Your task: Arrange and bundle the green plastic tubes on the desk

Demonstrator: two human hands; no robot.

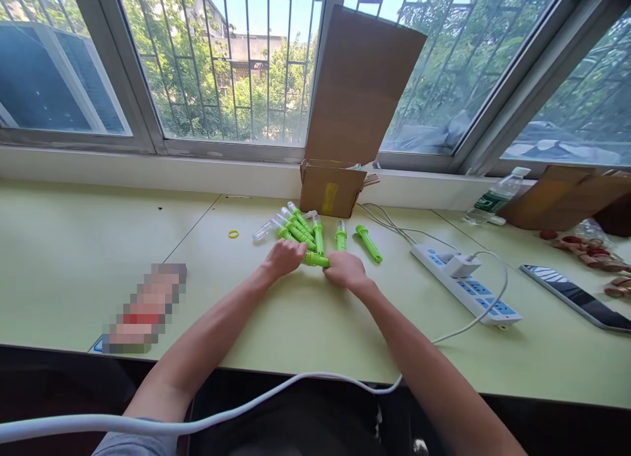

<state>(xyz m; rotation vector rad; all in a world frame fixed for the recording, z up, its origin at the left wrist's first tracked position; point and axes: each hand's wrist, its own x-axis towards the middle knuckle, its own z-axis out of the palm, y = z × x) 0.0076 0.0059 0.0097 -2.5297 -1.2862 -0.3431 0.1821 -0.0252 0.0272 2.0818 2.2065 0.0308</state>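
A green plastic handle (pixel 316 259) lies crosswise between my two hands, low over the table. My left hand (pixel 284 257) is closed around its left end, and my right hand (pixel 346 271) grips the right end. Both ends are hidden by my fingers. Just beyond my hands lie several like green handles with clear caps (pixel 300 229), bunched together. One more capped handle (pixel 341 235) stands out past my right knuckles. Farther right is a green handle (pixel 369 243) with no clear cap showing.
An open cardboard box (pixel 329 190) stands against the window sill. A white power strip (pixel 466 285) with a charger and cable, a phone (pixel 574 295) and a water bottle (pixel 495 196) are on the right. At left lie a yellow ring (pixel 233 234) and a blurred-out item (pixel 145 308).
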